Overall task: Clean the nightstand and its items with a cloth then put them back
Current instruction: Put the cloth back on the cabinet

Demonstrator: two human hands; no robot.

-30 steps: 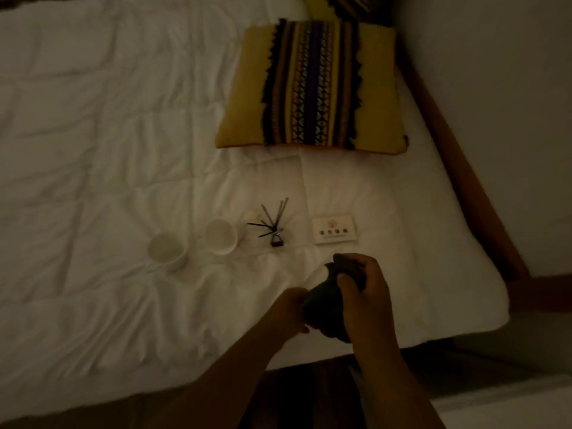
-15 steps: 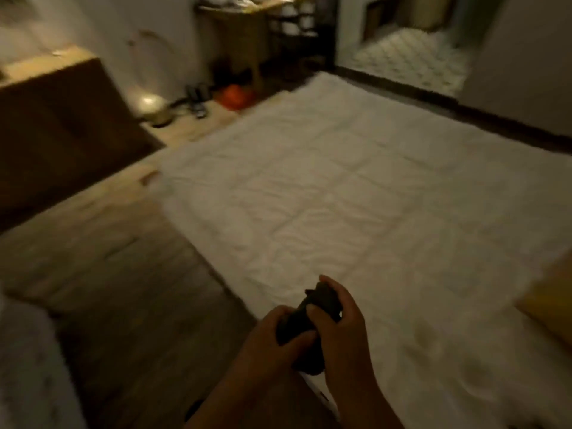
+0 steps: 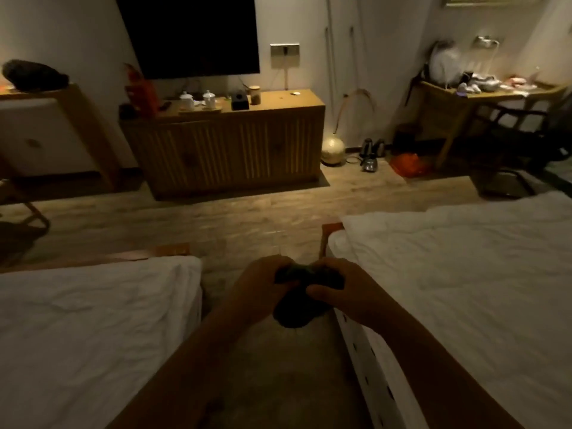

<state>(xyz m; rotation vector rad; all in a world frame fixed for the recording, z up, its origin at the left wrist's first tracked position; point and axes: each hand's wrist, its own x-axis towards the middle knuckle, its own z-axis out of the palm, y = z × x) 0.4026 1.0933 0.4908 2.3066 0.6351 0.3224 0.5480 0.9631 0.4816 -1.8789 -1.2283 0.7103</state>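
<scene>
Left bed point(image 3: 93, 320) lies left of the grip. Left hand point(image 3: 263, 286) and right hand point(image 3: 343, 291) both clamp a dark cloth point(image 3: 297, 305) — bunched between them, over the floor. Right bed point(image 3: 464, 289) lies right of the grip.

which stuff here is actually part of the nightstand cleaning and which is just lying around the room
Part of the job:
dark cloth, bunched between left hand and right hand

Just lying about:
TV
wooden sideboard with lidded cups
kettles on the floor
cluttered desk
two beds
</scene>
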